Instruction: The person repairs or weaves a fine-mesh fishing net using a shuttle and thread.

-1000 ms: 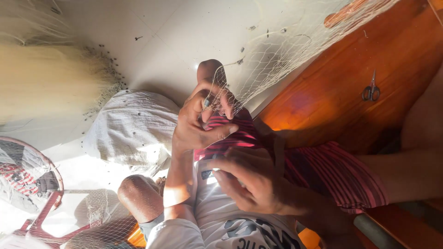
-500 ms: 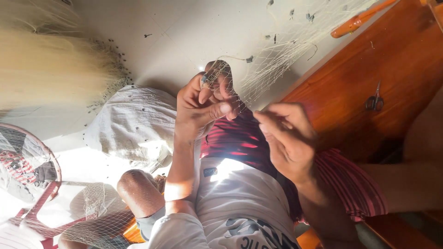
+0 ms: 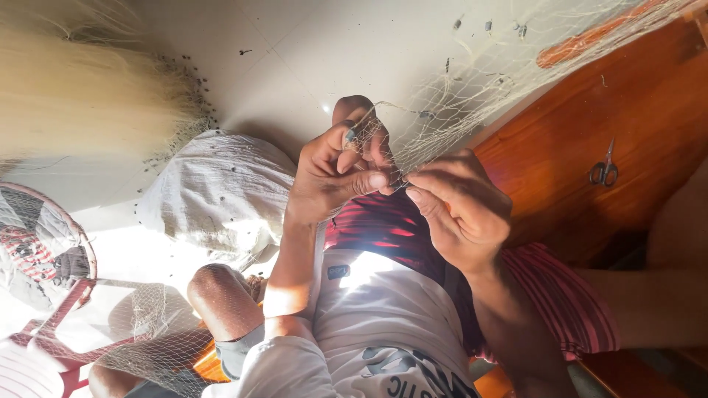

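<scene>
Both hands (image 3: 394,184) pinch the net (image 3: 472,103), stretched toward upper right.

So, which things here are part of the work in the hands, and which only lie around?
In use:
- left hand, pinching the net
- right hand, fingers at the same spot
- fishing net

Lying about:
- scissors on the wooden surface
- grey sack
- fan

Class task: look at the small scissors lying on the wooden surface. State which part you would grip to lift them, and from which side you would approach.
Grip the scissors at the two dark finger loops, the lower end in this view. They lie flat and closed, blades pointing toward the net, so coming from above at the loop end keeps fingers off the tips.
</scene>
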